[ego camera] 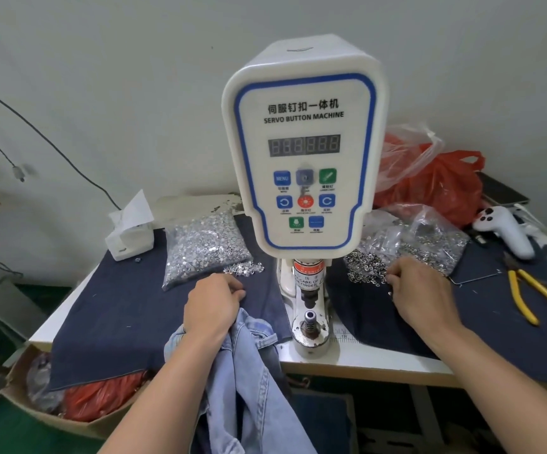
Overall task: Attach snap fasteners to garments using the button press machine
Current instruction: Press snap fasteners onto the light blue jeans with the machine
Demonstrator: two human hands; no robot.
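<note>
A white servo button machine (303, 142) stands mid-table, its lower die post (309, 319) bare. A light-blue denim garment (249, 362) hangs over the table's front edge, left of the post. My left hand (213, 303) rests palm down above the garment, fingers curled at a small loose pile of silver snap caps (242, 268) by their open bag (205, 249). My right hand (419, 290) reaches into loose ring-shaped snap parts (363, 267) on the right, fingertips pinched together among them. What either hand holds is hidden.
Dark cloth (128, 309) covers the table. A tissue box (129, 234) sits back left. Red plastic bags (435, 181), a bag of snap parts (429, 237), a white handheld device (508, 231) and yellow-handled pliers (537, 299) lie right. A cardboard box (69, 411) sits below left.
</note>
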